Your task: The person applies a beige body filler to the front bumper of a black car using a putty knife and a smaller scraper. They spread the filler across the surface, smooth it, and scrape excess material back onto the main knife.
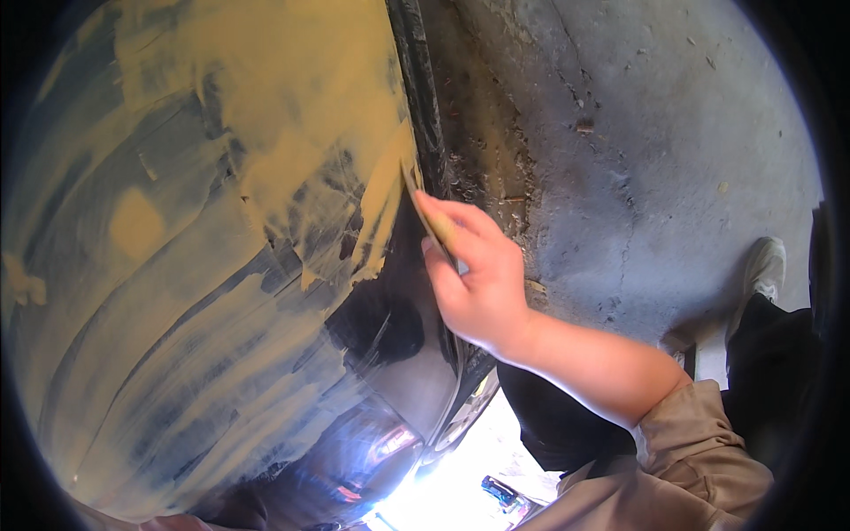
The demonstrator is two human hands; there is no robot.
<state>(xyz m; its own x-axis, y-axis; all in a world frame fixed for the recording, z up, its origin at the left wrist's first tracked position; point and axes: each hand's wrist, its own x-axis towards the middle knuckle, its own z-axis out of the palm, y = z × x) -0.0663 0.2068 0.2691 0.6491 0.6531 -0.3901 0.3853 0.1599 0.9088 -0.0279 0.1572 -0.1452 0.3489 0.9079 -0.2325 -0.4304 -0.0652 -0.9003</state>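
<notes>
My right hand (474, 270) is closed on a thin flat spreader (418, 199), its blade at the right edge of a curved dark panel (390, 319). Pale yellow filler (292, 80) coats much of the panel on the left, thicker at the top, in thin grey streaks lower down. Glossy dark surface shows beside and below the hand. Whether the blade touches the panel is hard to tell. My left hand is out of view.
A stained, cracked concrete floor (673, 150) lies right of the panel. My legs in dark trousers and a white shoe (763, 265) are at the right. At bottom centre a small dark object (500, 491), too unclear to name, shows against bright glare.
</notes>
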